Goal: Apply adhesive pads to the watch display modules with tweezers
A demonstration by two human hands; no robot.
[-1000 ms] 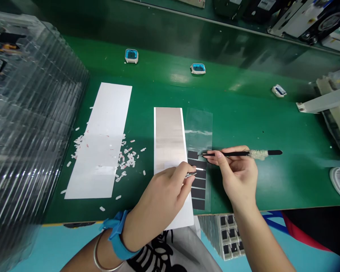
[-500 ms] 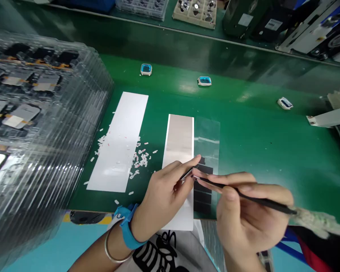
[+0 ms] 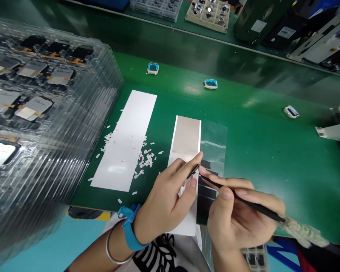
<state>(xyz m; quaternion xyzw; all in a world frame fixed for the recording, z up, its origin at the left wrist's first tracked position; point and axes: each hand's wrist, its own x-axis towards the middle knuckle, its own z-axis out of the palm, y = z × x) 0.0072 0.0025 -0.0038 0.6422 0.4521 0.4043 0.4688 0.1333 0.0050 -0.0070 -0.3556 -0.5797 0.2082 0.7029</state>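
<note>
My left hand [image 3: 166, 198], wearing a blue wristband and a metal bangle, is closed on a small thin dark piece [image 3: 193, 171] at its fingertips. My right hand [image 3: 240, 221] grips a slim black pair of tweezers [image 3: 253, 205] whose rear end is wrapped in pale, frayed material. The tweezers' tip meets the dark piece or lies right beside it; the exact contact is too small to tell. Beneath my hands is a white-edged strip with a beige face [image 3: 187, 134]. Along its right side lies a clear film [image 3: 215, 138] bearing several black rectangles [image 3: 205, 202].
A white strip [image 3: 130, 132] lies to the left among scattered small white bits [image 3: 149, 158]. Stacked clear trays [image 3: 82, 124] of screen parts rise at far left. Three watch cases [image 3: 210, 84] stand farther back. A shelf holds a beige tray [image 3: 206, 17] and dark boxes [image 3: 255, 22].
The view has shifted a little, so the bench things appear farther right. My left thumb sits lower, more apart from the index finger. The tweezers remain at the dark piece.
</note>
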